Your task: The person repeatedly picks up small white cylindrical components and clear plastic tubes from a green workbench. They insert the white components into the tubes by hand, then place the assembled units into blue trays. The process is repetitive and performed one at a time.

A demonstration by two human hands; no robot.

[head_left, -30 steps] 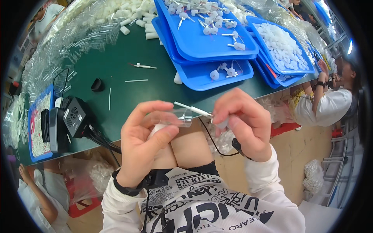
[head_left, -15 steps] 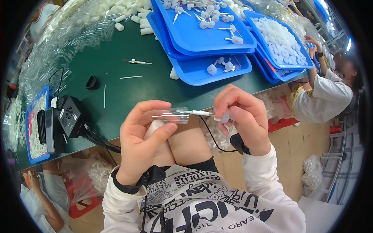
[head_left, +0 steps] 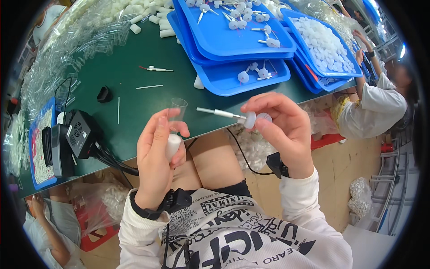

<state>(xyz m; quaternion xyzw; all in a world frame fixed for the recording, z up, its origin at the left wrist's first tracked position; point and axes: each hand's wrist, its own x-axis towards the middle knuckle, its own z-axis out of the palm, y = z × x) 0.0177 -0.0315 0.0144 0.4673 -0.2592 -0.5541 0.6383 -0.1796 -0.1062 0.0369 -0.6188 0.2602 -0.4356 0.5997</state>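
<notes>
My left hand (head_left: pixel 157 141) is closed around a clear plastic tube (head_left: pixel 179 106), its open rim tilted up and away from me. A white cylinder (head_left: pixel 173 145) sits in the same fingers just below the tube; whether the two are joined I cannot tell. My right hand (head_left: pixel 280 123) pinches the round translucent white end of a small white rod assembly (head_left: pixel 222 113). Its thin rod points left toward the tube, apart from it. On the green table (head_left: pixel 134 107) beyond lie a similar thin assembly with a red wire (head_left: pixel 156 69) and two thin white sticks (head_left: pixel 149 87).
Stacked blue trays (head_left: pixel 242 87) at the far side hold similar assemblies; another blue tray (head_left: pixel 322 49) holds white discs. Clear tubes (head_left: pixel 85 58) heap at the left, near a black device with a fan grille (head_left: pixel 80 134). A co-worker (head_left: pixel 371 103) sits at the right.
The tube has swung from lying level to standing tilted upward. The rod assembly, earlier with its tip inside the tube, is now apart from it.
</notes>
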